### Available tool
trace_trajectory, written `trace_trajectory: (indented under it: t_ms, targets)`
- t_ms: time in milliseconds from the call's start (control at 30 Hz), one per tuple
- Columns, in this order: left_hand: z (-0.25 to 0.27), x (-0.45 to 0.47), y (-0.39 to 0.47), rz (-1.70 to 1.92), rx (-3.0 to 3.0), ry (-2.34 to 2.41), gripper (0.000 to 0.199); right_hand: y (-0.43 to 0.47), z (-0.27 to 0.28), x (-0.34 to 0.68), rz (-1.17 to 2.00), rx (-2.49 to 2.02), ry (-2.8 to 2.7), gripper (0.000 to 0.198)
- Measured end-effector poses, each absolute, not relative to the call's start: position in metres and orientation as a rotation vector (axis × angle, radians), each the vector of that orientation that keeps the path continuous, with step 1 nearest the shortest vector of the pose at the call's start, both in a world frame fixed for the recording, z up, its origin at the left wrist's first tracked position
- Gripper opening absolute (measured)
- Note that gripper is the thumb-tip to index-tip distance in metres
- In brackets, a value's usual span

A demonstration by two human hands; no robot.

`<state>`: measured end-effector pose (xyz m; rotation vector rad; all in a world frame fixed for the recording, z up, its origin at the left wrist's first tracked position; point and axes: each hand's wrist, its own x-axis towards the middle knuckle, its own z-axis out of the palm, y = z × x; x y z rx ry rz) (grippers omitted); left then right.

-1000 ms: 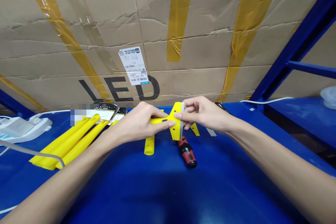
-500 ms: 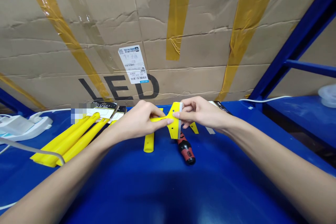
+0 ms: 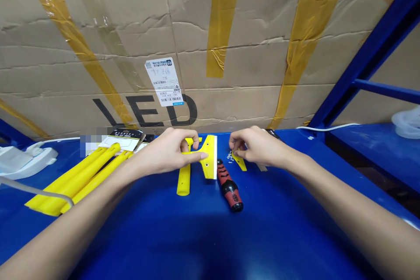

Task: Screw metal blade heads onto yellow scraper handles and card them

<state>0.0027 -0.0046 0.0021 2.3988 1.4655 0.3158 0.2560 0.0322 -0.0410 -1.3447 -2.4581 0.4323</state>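
My left hand (image 3: 175, 151) pinches a yellow scraper head (image 3: 208, 155) between thumb and forefinger. A thin pale blade lies along the head's right edge, and two dark holes show in its face. My right hand (image 3: 252, 146) is low over the table with curled fingers closed at the upper end of a small yellow plate (image 3: 240, 163); the fingers hide that end. Just left of those fingertips lie several small screws (image 3: 230, 156). A red and black screwdriver (image 3: 231, 188) rests between the hands. Beneath the scraper head lies a yellow tubular handle (image 3: 184, 179).
Several yellow scrapers (image 3: 82, 175) with cards lie at the left, near a white power strip (image 3: 36, 162) and a grey cable (image 3: 39, 190). A flat grey strip (image 3: 261, 167) lies under my right wrist. Behind stands a taped cardboard box (image 3: 262, 61); a blue metal frame (image 3: 364, 52) is at the right.
My right hand has let go of the blade edge and moved right and down to the small yellow plate. My left hand still holds the scraper head, now slightly further left and lower.
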Motion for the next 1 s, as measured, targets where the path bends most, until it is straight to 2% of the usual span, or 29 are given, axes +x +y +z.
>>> trace_trajectory:
  t_ms: [333,1000]
  targets:
    - [0.0022,0.0042,-0.0062,0.351,2.39,1.438,0.035,0.0239,-0.0423,0.2454,0.137,-1.393,-2.564,0.018]
    - [0.0005,0.0015,-0.003,0.329,2.432,1.445,0.04,0.0246,-0.0487,0.2456,0.13,-1.29,-2.694,0.016]
